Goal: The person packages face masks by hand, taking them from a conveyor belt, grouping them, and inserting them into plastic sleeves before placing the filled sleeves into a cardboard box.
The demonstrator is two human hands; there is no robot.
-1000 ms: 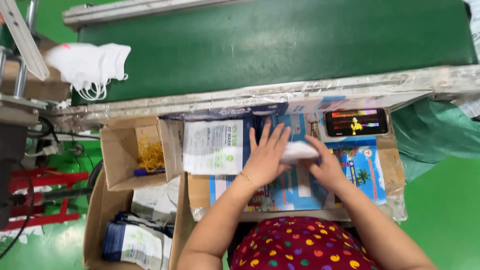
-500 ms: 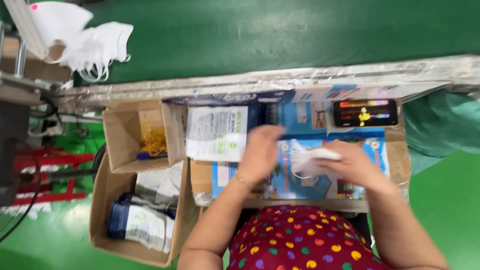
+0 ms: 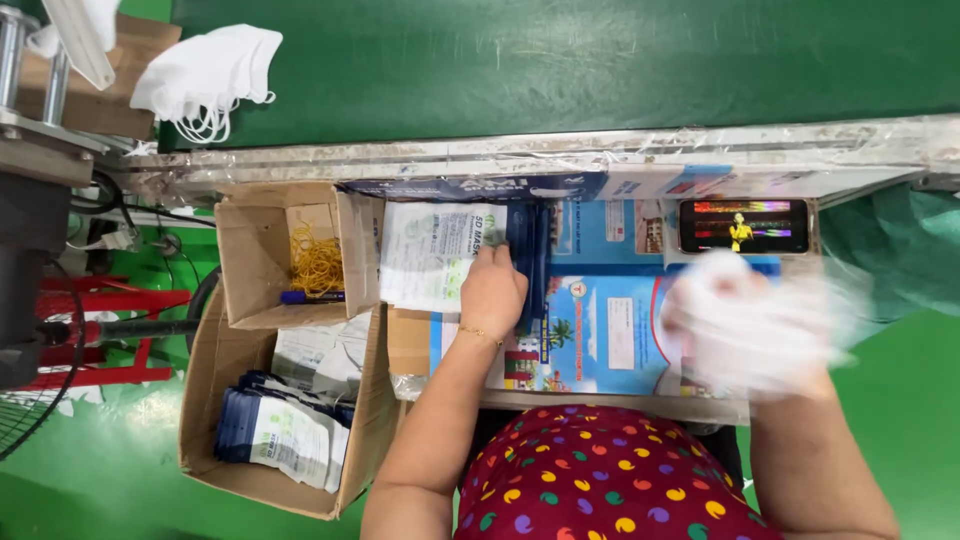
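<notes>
From above, the left hand (image 3: 492, 292) rests on a stack of pouches (image 3: 440, 250) at the back of the desk (image 3: 600, 345), fingers curled onto the edge, while the right hand (image 3: 745, 325) (a blur) clutches something white, grip unclear. Two cardboard boxes (image 3: 250, 250) sit left; one phone (image 3: 743, 225) lies right.

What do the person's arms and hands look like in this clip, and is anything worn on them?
Both forearms are bare, with no sleeves reaching them and no gloves. The left hand has a thin gold-coloured bracelet at the wrist. The right hand is motion-blurred, so rings or a wristband cannot be made out. The garment below is dark red with multicoloured dots.
</notes>
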